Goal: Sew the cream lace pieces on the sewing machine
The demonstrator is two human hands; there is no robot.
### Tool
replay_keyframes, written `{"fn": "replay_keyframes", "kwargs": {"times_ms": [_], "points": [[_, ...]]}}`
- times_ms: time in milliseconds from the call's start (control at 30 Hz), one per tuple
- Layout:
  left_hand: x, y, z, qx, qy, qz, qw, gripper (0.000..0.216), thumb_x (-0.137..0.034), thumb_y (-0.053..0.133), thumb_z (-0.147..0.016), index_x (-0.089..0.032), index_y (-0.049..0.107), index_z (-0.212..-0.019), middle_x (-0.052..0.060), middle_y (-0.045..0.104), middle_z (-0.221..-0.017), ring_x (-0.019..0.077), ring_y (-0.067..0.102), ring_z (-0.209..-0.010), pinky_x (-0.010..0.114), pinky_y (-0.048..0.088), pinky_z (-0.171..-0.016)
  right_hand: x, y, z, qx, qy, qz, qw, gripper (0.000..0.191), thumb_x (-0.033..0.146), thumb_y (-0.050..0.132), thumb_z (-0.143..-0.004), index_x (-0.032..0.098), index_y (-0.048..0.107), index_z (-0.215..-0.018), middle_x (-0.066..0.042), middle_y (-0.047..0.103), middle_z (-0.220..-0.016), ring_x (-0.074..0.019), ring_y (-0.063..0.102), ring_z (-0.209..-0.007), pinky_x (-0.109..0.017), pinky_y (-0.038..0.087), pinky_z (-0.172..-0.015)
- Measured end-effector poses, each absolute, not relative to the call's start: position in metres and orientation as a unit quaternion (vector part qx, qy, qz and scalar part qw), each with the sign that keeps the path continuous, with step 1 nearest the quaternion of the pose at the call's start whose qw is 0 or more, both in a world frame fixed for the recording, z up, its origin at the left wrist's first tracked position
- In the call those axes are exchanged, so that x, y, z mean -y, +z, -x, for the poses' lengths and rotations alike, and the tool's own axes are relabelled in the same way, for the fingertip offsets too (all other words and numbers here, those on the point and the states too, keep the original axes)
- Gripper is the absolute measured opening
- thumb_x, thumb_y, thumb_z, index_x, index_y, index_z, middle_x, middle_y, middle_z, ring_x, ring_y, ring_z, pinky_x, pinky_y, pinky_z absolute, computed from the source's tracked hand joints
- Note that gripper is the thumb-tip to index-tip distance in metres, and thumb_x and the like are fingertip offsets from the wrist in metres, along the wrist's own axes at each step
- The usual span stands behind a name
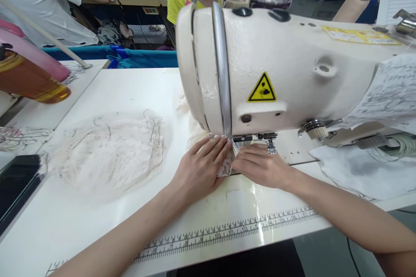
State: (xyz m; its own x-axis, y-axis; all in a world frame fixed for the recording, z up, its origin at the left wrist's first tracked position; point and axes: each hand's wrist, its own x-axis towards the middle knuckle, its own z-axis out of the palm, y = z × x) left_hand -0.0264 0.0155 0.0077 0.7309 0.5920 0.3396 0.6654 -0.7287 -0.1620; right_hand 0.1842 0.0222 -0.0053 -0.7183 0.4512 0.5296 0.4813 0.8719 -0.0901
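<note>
A piece of pale lace fabric (224, 168) lies under the head of a white sewing machine (286, 69). My left hand (203, 164) rests flat on the lace just left of the presser foot area, its fingers stretched forward. On the other side, my right hand (261, 165) has its fingers pressed together at the lace's right edge, close to the metal attachment (271, 143). The needle itself is hidden behind the machine head and my fingers. More pale fabric shows behind my left hand, partly covered by the machine.
Sheer fabric with loose threads (110, 151) lies at left, near a phone (19, 186). An amber bottle (32, 80) and a pink bottle (35, 49) stand beyond. A printed ruler (227, 236) runs along the front edge. White cloth (367, 173) lies right. Co-workers sit behind.
</note>
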Motion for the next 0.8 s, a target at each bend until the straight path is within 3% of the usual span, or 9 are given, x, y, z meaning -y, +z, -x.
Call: {"fn": "replay_keyframes", "kwargs": {"times_ms": [267, 633, 800], "points": [[-0.015, 0.008, 0.024, 0.352, -0.139, 0.915, 0.138, 0.047, -0.032, 0.045, -0.088, -0.006, 0.057, -0.125, 0.015, 0.062, -0.124, 0.0295, 0.059, -0.112, 0.045, 0.044, -0.100, -0.027, 0.006, -0.186, 0.921, -0.054, 0.259, 0.287, 0.017, 0.010, 0.051, -0.088, 0.019, 0.062, -0.080, 0.004, 0.068, -0.072, -0.0102, 0.063, -0.073, -0.024, 0.050, -0.066], [-0.013, 0.008, 0.023, 0.366, -0.112, 0.916, 0.121, 0.052, -0.036, 0.050, -0.087, -0.010, 0.052, -0.132, 0.015, 0.060, -0.126, 0.0315, 0.056, -0.117, 0.049, 0.044, -0.101, -0.027, 0.007, -0.192, 0.896, -0.143, 0.328, 0.263, 0.014, 0.017, 0.052, -0.089, 0.023, 0.064, -0.091, 0.006, 0.071, -0.080, -0.0086, 0.061, -0.065, -0.027, 0.039, -0.058], [-0.012, 0.007, 0.023, 0.338, -0.136, 0.922, 0.133, 0.045, -0.026, 0.053, -0.087, -0.011, 0.053, -0.129, 0.013, 0.059, -0.129, 0.0302, 0.054, -0.120, 0.048, 0.045, -0.102, -0.025, 0.009, -0.193, 0.887, -0.155, 0.342, 0.268, 0.012, 0.020, 0.055, -0.088, 0.025, 0.065, -0.092, 0.007, 0.072, -0.082, -0.0074, 0.060, -0.061, -0.028, 0.038, -0.058]]}}
